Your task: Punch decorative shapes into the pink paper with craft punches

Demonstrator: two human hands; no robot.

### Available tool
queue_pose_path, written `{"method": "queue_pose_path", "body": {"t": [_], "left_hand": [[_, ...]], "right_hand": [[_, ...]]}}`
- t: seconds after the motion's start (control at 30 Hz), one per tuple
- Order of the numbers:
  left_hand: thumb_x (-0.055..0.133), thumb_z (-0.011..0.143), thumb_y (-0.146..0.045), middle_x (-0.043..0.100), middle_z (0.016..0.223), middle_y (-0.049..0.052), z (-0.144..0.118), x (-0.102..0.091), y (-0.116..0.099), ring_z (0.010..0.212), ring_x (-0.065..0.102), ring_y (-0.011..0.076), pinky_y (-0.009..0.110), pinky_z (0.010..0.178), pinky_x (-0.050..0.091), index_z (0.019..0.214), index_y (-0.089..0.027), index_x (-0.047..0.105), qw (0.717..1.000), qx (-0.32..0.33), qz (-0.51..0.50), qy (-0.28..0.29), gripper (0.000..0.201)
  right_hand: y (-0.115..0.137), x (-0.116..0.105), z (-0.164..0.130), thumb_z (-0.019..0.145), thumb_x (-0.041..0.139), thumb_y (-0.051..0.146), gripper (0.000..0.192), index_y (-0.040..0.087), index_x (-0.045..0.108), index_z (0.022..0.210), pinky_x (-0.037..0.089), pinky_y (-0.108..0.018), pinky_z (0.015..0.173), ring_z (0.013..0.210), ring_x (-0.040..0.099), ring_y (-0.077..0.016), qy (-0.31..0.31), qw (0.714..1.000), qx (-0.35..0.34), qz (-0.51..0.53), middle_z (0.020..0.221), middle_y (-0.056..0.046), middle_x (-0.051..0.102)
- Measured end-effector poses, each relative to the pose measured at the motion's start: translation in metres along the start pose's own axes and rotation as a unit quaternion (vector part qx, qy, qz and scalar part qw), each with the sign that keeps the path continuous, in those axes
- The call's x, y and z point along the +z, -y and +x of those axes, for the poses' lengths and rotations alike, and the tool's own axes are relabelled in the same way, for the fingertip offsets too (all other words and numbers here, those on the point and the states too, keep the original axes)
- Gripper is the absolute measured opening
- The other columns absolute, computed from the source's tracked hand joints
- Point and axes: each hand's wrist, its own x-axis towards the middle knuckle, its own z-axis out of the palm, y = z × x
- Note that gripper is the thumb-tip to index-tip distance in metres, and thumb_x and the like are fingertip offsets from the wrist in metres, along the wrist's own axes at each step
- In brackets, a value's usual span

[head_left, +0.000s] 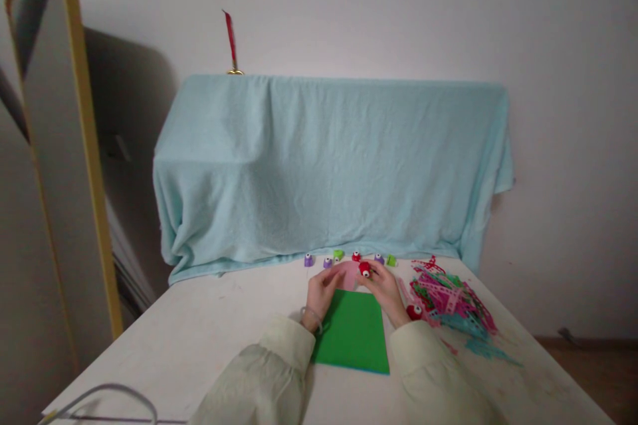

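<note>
Both my hands are raised over the far end of a stack of green paper (353, 332). My left hand (321, 291) pinches the left edge of a pink sheet of paper (347, 275). In my right hand (386, 287) is a small red craft punch (365, 269) with a white round front, at the right side of the pink sheet. Whether the sheet sits inside the punch's slot I cannot tell. Another red punch (414, 312) lies beside my right wrist.
Along the table's back edge stand several small punches, among them a purple one (308, 260), a red one (356, 256) and a green one (391, 260). Punched paper strips (451, 299) are heaped at the right. A light blue cloth (329, 166) hangs behind; a grey cable (117, 386) lies front left.
</note>
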Motion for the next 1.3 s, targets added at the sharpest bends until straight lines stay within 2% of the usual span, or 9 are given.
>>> {"method": "queue_pose_path", "body": {"t": [0.3,0.4,0.53,0.6,0.77,0.87,1.0,1.17,1.3], "left_hand": [[0.058,0.079,-0.041,0.070,0.102,0.009,-0.001,0.000,-0.002,0.094,0.063,0.0240,0.035,0.087,0.048,0.101,-0.014,0.069,1.000,0.004,0.005,0.009,0.036],[0.055,0.082,-0.041,0.069,0.103,0.009,-0.002,0.000,-0.002,0.094,0.063,0.0234,0.033,0.086,0.048,0.103,-0.014,0.068,1.000,0.011,0.025,0.012,0.036],[0.049,0.086,-0.037,0.069,0.103,0.007,-0.002,0.001,0.002,0.093,0.062,0.0211,0.031,0.085,0.048,0.102,-0.015,0.067,0.997,0.042,0.069,0.015,0.033],[0.047,0.087,-0.032,0.069,0.103,0.006,-0.002,0.000,0.006,0.093,0.062,0.0193,0.030,0.085,0.048,0.101,-0.017,0.067,0.993,0.065,0.096,0.026,0.029],[0.044,0.088,-0.024,0.068,0.100,0.006,-0.003,-0.003,0.012,0.089,0.062,0.0172,0.028,0.082,0.048,0.102,-0.018,0.065,0.983,0.099,0.153,0.028,0.026],[0.044,0.087,-0.020,0.068,0.100,0.006,-0.003,-0.007,0.010,0.089,0.061,0.0172,0.027,0.080,0.047,0.103,-0.019,0.064,0.976,0.114,0.182,0.027,0.025],[0.044,0.085,-0.016,0.067,0.096,0.006,-0.002,-0.010,0.003,0.087,0.060,0.0174,0.026,0.078,0.046,0.102,-0.018,0.063,0.969,0.126,0.211,0.023,0.025],[0.043,0.087,-0.018,0.066,0.082,0.006,-0.002,-0.009,-0.005,0.075,0.058,0.0160,0.024,0.069,0.043,0.092,-0.017,0.064,0.968,0.108,0.223,0.026,0.022],[0.043,0.088,-0.023,0.064,0.077,0.005,-0.003,-0.007,-0.010,0.071,0.056,0.0152,0.023,0.065,0.040,0.082,-0.016,0.063,0.969,0.093,0.225,0.035,0.022]], "right_hand": [[0.000,0.000,0.000,0.060,0.077,0.034,0.048,0.019,0.061,0.102,0.053,-0.032,0.070,0.087,0.062,-0.0217,0.004,1.000,-0.007,-0.002,0.102,-0.007,0.064],[-0.001,0.000,-0.001,0.061,0.077,0.034,0.046,0.019,0.060,0.101,0.052,-0.026,0.059,0.077,0.062,-0.0186,0.023,1.000,0.000,-0.012,0.094,-0.005,0.065],[-0.006,0.000,-0.001,0.060,0.078,0.033,0.045,0.020,0.057,0.098,0.042,-0.018,0.042,0.057,0.057,-0.0118,0.050,0.998,0.030,-0.006,0.079,0.000,0.063],[-0.009,0.000,0.000,0.059,0.079,0.032,0.046,0.020,0.057,0.098,0.043,-0.019,0.044,0.058,0.057,-0.0117,0.062,0.997,0.038,0.005,0.082,-0.001,0.064],[-0.013,0.000,0.001,0.058,0.081,0.027,0.045,0.019,0.059,0.097,0.050,-0.026,0.068,0.080,0.061,-0.0165,0.089,0.996,0.018,0.022,0.093,-0.003,0.065],[-0.011,0.001,0.000,0.063,0.078,0.029,0.042,0.019,0.059,0.098,0.049,-0.024,0.061,0.075,0.061,-0.0158,0.100,0.994,0.029,0.020,0.091,-0.004,0.065],[-0.006,0.001,-0.003,0.070,0.073,0.034,0.036,0.016,0.059,0.098,0.044,-0.023,0.051,0.058,0.057,-0.0121,0.117,0.992,0.037,0.001,0.075,-0.002,0.064],[-0.002,0.001,-0.004,0.073,0.068,0.040,0.038,0.015,0.059,0.100,0.036,-0.021,0.043,0.049,0.050,-0.0095,0.107,0.993,0.049,-0.015,0.065,0.000,0.059],[0.004,0.002,-0.005,0.076,0.066,0.043,0.033,0.015,0.061,0.091,0.028,-0.020,0.040,0.044,0.043,-0.0074,0.108,0.992,0.050,-0.043,0.055,0.003,0.052]]}}
